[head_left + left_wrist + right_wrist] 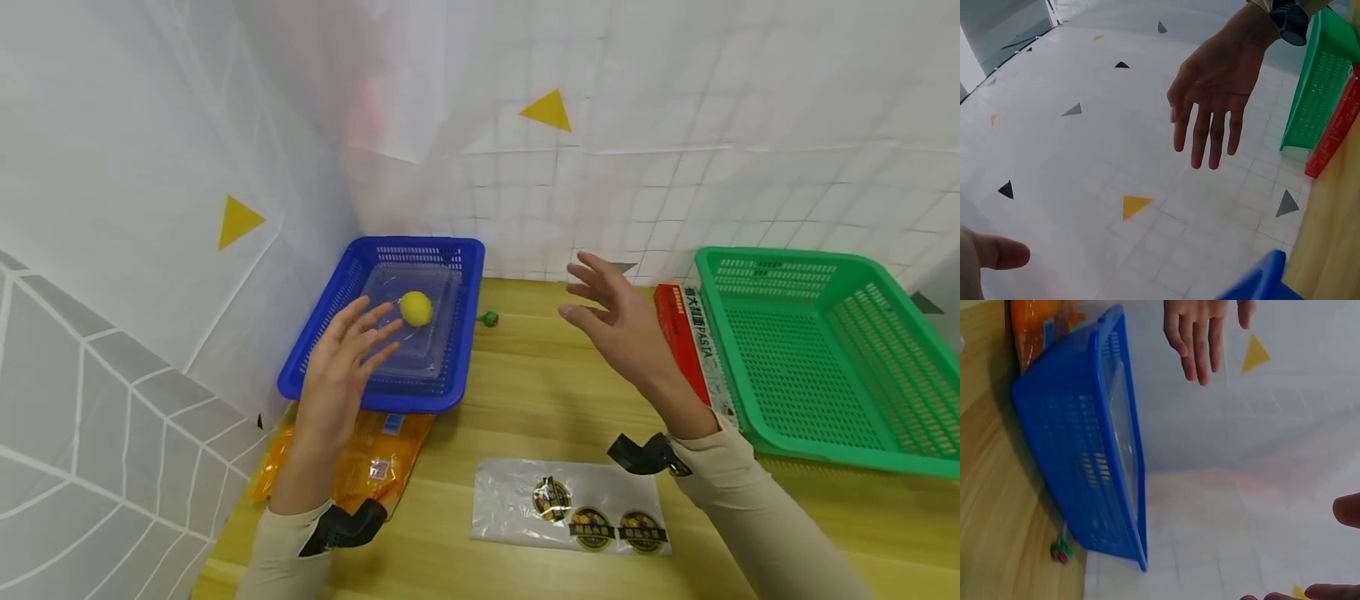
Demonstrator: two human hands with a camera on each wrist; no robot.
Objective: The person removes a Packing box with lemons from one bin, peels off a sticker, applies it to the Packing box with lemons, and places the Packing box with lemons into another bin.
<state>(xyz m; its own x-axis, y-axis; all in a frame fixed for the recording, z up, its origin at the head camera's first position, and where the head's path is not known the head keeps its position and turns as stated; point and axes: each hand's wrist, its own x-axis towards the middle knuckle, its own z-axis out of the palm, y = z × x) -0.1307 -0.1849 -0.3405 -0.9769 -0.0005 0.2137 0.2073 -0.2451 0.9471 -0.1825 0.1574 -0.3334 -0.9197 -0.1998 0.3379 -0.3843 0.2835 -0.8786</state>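
Note:
My left hand [339,367] is raised in front of the blue basket [472,333], fingers spread and relaxed, holding nothing. Inside that basket lies a clear plastic tray [382,287], with a yellow lemon-like ball [416,308] on it. My right hand [618,325] hovers over the table to the left of the red pasta box [678,342], its fingers loosely bent around nothing. Below and between the hands, a flat clear plastic bag [517,508] with dark round labels lies on the table. In the right wrist view the left hand [1197,331] hangs beyond the basket's rim.
A green basket [757,417] stands at the right, against the pasta box. An orange package [397,458] lies at the near side of the blue basket. A small green-and-red item [490,318] sits by its right side. White sheeting [637,183] walls off the back and left.

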